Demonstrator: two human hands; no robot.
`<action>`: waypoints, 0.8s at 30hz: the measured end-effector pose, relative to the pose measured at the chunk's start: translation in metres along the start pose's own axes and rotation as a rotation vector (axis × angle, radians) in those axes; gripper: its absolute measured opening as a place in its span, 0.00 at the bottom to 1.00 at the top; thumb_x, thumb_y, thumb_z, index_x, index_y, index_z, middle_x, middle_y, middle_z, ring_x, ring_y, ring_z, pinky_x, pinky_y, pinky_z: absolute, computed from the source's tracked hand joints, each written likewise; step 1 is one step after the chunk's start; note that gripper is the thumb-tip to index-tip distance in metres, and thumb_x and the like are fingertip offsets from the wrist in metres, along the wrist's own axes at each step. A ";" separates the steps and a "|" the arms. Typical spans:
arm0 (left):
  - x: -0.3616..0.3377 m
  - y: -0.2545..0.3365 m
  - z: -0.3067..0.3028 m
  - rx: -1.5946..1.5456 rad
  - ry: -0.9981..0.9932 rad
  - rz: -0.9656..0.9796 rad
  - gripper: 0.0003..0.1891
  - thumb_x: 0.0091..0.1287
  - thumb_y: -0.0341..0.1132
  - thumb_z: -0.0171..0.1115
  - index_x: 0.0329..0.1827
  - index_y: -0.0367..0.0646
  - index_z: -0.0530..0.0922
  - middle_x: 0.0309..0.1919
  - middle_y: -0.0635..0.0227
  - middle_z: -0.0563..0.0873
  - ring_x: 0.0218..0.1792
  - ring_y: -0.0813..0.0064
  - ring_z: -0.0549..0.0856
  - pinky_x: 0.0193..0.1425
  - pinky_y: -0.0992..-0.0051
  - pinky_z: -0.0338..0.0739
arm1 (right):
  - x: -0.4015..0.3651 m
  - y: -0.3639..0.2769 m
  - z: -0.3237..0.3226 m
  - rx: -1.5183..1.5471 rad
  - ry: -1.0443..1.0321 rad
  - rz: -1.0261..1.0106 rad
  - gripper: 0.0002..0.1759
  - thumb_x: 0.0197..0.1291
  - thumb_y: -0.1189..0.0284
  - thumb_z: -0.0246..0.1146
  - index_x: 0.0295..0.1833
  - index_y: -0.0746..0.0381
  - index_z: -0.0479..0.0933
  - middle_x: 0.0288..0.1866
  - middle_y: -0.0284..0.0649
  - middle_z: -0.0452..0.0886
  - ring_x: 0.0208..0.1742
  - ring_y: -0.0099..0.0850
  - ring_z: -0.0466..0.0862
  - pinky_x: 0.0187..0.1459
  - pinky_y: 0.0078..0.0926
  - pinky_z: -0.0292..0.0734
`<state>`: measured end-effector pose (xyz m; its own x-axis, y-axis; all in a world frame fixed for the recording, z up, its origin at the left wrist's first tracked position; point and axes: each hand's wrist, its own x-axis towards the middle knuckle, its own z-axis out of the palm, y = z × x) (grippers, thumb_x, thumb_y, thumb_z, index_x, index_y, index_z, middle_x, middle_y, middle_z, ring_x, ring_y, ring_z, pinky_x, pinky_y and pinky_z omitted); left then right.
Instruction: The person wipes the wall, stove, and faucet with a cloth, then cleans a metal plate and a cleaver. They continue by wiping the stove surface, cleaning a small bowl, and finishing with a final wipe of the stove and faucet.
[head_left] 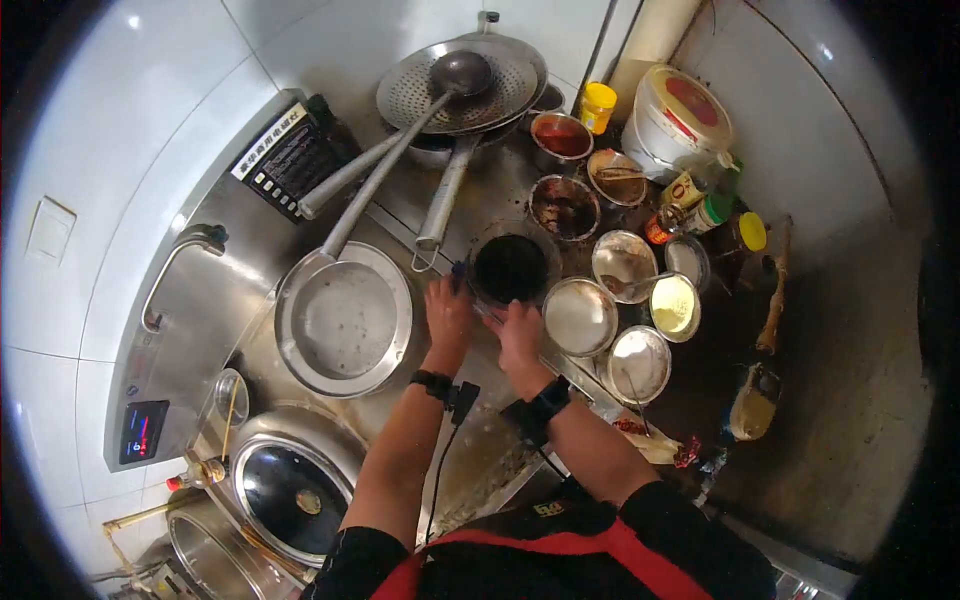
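A round bowl [510, 268] with a very dark inside stands on the metal counter in front of me. My left hand [449, 312] is at its lower left, fingers drawn together beside a small dark blue item [459, 270] whose kind I cannot make out. At the bowl's near rim is my right hand [520, 338], its fingers bent inward; what lies between them is hidden. Close to the right hand sits a metal bowl of white contents [580, 317]. Left of my left hand, a large ladle-like pan [345, 320] rests over a round basin.
A perforated strainer [410, 95] with a ladle [461, 73] lies on a wok at the back. Seasoning bowls, jars and a white bucket [660, 135] crowd the right. A black-topped lid [290, 495] and steel pot [215, 560] stand lower left. A cord hangs from my left wrist.
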<state>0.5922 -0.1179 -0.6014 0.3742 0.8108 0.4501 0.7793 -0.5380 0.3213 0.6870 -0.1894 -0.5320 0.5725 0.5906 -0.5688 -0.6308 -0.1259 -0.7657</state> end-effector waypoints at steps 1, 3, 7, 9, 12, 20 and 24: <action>0.000 0.004 -0.009 0.005 -0.025 -0.009 0.15 0.53 0.33 0.64 0.44 0.41 0.81 0.43 0.57 0.78 0.48 0.55 0.77 0.48 0.58 0.74 | 0.003 0.002 0.002 -0.002 -0.004 0.000 0.13 0.69 0.70 0.52 0.53 0.67 0.69 0.48 0.45 0.77 0.42 0.34 0.83 0.38 0.32 0.83; 0.002 0.010 -0.029 0.009 -0.050 -0.020 0.14 0.53 0.34 0.64 0.42 0.41 0.81 0.40 0.57 0.77 0.46 0.57 0.76 0.47 0.58 0.73 | 0.015 0.012 0.003 -0.019 -0.036 -0.063 0.11 0.67 0.73 0.51 0.51 0.68 0.69 0.45 0.45 0.78 0.39 0.33 0.82 0.37 0.33 0.83; -0.008 0.013 -0.026 -0.152 -0.117 -0.098 0.12 0.53 0.34 0.65 0.39 0.40 0.80 0.38 0.57 0.76 0.42 0.54 0.77 0.43 0.58 0.74 | 0.031 0.021 0.019 -0.007 -0.035 -0.041 0.09 0.67 0.74 0.51 0.49 0.67 0.70 0.41 0.43 0.78 0.38 0.33 0.82 0.36 0.32 0.83; -0.028 0.003 0.008 -0.250 -0.145 -0.197 0.12 0.53 0.34 0.65 0.39 0.40 0.80 0.38 0.57 0.76 0.41 0.53 0.77 0.41 0.59 0.75 | 0.034 0.018 0.030 0.059 -0.097 0.004 0.08 0.67 0.75 0.51 0.47 0.66 0.71 0.38 0.41 0.78 0.36 0.32 0.82 0.36 0.30 0.82; -0.050 0.003 0.027 -1.055 -0.076 -0.390 0.13 0.56 0.35 0.64 0.41 0.39 0.79 0.39 0.56 0.77 0.41 0.51 0.78 0.41 0.58 0.75 | 0.058 0.027 0.041 -0.205 -0.092 -0.025 0.07 0.67 0.75 0.52 0.46 0.66 0.71 0.37 0.41 0.78 0.35 0.32 0.82 0.36 0.31 0.82; -0.050 0.000 0.054 -1.401 -0.193 -0.672 0.19 0.66 0.34 0.57 0.60 0.44 0.72 0.50 0.65 0.80 0.44 0.64 0.82 0.47 0.66 0.78 | 0.050 0.004 0.050 -0.023 -0.425 0.050 0.11 0.71 0.67 0.54 0.47 0.66 0.73 0.41 0.40 0.78 0.42 0.33 0.84 0.39 0.30 0.81; -0.012 0.025 0.010 -1.325 -0.270 -0.627 0.17 0.70 0.35 0.57 0.60 0.46 0.75 0.45 0.74 0.81 0.41 0.71 0.82 0.46 0.67 0.78 | -0.022 -0.038 -0.014 -0.152 -0.466 -0.061 0.17 0.73 0.63 0.52 0.54 0.66 0.73 0.50 0.40 0.80 0.48 0.31 0.83 0.44 0.28 0.80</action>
<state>0.6121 -0.1389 -0.6076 0.3543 0.9213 -0.1603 -0.1120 0.2120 0.9708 0.7055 -0.2085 -0.4942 0.2891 0.8897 -0.3535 -0.5002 -0.1745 -0.8482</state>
